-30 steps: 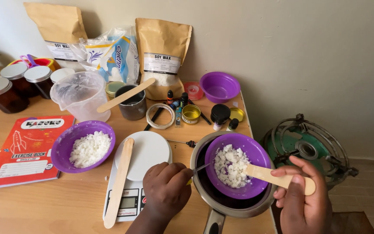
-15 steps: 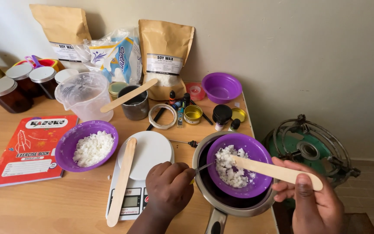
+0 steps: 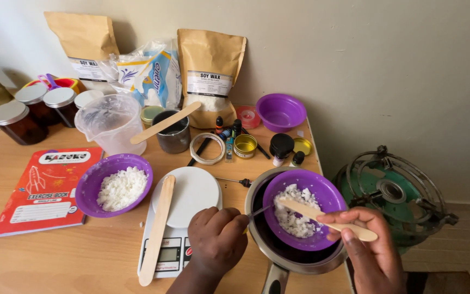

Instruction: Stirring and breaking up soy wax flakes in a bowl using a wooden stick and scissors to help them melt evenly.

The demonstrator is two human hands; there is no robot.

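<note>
— Where can my hands pass?

— The bare table (image 3: 72,261) in front of the book (image 3: 44,190) is open. Between the left bowl (image 3: 116,185) and the scale (image 3: 180,218) there's only a narrow lane.

— And further back?

— Crowded: jars (image 3: 28,111), jug (image 3: 111,122), cup (image 3: 173,133) with its stick jutting out, tape ring (image 3: 206,148), small tins and bottles (image 3: 262,144), bags (image 3: 210,71) along the wall.

— To my right?

— The pot (image 3: 295,256) fills the table corner; the green burner (image 3: 393,196) stands just beyond the edge.
</note>
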